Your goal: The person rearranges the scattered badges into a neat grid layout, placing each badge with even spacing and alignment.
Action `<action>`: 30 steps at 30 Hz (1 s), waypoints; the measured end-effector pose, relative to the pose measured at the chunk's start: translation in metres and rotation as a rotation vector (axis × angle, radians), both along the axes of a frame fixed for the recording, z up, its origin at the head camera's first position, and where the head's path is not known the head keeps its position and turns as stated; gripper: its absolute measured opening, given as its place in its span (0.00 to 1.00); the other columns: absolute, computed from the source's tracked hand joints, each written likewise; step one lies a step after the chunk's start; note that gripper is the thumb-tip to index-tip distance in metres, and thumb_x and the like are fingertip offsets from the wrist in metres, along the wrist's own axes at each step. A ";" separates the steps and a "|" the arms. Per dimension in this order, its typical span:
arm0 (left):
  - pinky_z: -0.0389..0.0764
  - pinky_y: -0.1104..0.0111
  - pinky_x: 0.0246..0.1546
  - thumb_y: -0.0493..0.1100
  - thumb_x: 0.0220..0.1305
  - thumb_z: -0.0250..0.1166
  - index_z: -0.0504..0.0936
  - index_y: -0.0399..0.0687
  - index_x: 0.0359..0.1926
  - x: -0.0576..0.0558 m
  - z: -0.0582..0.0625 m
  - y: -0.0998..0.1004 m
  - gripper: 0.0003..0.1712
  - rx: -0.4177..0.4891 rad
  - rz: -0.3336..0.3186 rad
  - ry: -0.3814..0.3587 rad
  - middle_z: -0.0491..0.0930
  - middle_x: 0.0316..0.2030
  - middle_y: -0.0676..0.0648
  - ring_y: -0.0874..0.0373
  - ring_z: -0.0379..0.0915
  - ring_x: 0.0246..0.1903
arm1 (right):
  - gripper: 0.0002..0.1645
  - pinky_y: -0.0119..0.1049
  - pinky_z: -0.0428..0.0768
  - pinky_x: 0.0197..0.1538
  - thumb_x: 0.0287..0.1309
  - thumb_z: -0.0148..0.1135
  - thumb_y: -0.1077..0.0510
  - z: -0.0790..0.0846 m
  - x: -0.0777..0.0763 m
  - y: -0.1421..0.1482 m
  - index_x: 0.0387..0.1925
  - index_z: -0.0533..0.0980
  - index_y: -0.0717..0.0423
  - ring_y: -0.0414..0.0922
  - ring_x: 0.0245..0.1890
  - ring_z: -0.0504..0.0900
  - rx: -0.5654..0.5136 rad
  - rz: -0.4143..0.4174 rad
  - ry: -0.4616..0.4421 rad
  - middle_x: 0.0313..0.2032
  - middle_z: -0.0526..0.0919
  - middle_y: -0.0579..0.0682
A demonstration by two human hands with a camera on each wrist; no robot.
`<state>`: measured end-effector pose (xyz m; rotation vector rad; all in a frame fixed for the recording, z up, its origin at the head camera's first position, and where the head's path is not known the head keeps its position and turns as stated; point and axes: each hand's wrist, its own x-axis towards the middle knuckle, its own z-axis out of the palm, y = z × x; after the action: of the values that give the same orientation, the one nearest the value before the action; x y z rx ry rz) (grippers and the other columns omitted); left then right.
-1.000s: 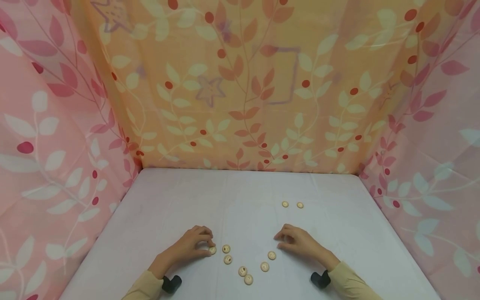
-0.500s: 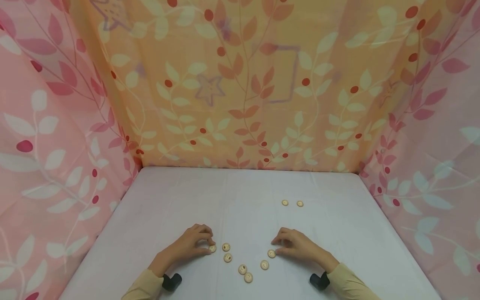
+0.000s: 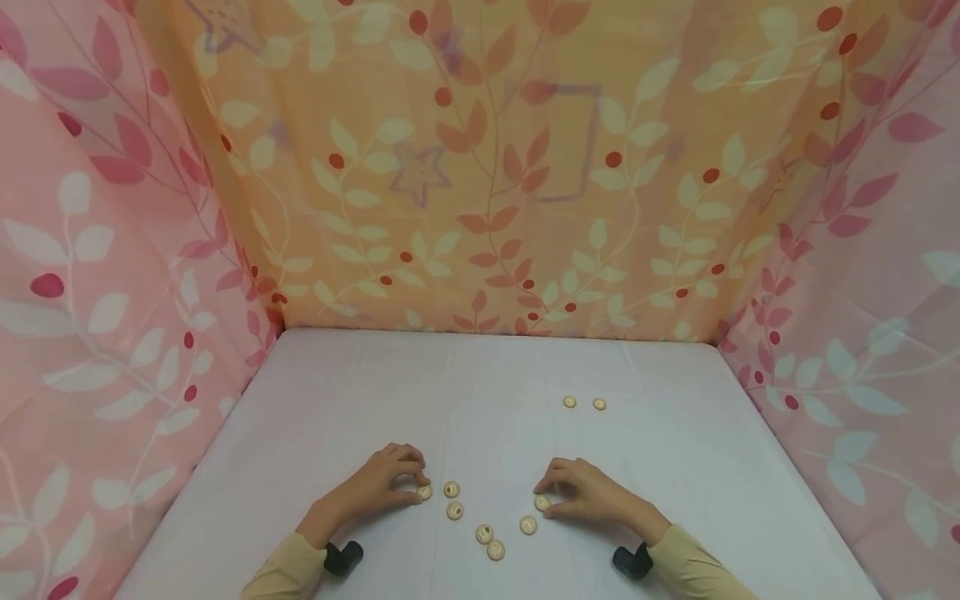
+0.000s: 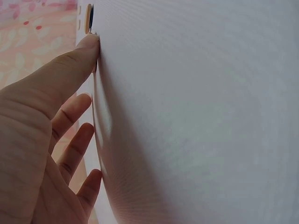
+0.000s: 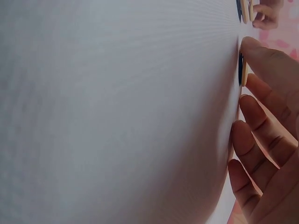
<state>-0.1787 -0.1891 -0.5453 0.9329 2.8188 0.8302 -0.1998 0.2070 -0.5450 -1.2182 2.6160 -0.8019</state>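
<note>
Several small round wooden discs with dark printed marks lie on the white table. My left hand (image 3: 387,481) pinches one disc (image 3: 425,492) by its edge between thumb and finger, at the left end of a loose curve of discs. On the right, my right hand (image 3: 585,490) has thumb and index finger about another disc (image 3: 542,503). The right wrist view shows that disc (image 5: 242,70) edge-on, dark underneath and resting on the cloth. In the left wrist view my left thumb (image 4: 70,70) reaches the table surface, mostly hiding its disc.
Between the hands lie more discs: one upper left (image 3: 452,489), one below it (image 3: 454,511), a close pair (image 3: 490,542), and one right (image 3: 528,525). Two discs (image 3: 584,403) sit farther back. Patterned curtains (image 3: 480,167) enclose the white table (image 3: 360,375).
My right hand has moved left and toward me, and its thumb and index finger have closed about the rightmost disc of the curve. My left hand has stayed at its disc.
</note>
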 end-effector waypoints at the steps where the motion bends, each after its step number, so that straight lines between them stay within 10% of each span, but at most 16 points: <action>1: 0.65 0.52 0.52 0.53 0.53 0.67 0.80 0.66 0.37 0.000 0.000 0.000 0.08 -0.002 -0.001 0.001 0.71 0.49 0.59 0.58 0.64 0.51 | 0.15 0.29 0.70 0.41 0.50 0.65 0.40 0.000 0.000 0.000 0.41 0.79 0.35 0.30 0.35 0.72 0.001 0.001 -0.001 0.39 0.76 0.29; 30: 0.66 0.52 0.50 0.56 0.54 0.66 0.80 0.67 0.36 -0.003 -0.005 -0.003 0.08 0.007 -0.011 0.021 0.71 0.49 0.60 0.59 0.64 0.50 | 0.14 0.26 0.73 0.39 0.51 0.66 0.46 0.005 -0.007 -0.005 0.38 0.75 0.42 0.33 0.34 0.73 0.001 0.048 -0.133 0.37 0.77 0.34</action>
<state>-0.1818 -0.1919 -0.5506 0.9636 2.8274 0.8342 -0.2067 0.2020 -0.5395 -1.1793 2.4722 -0.8427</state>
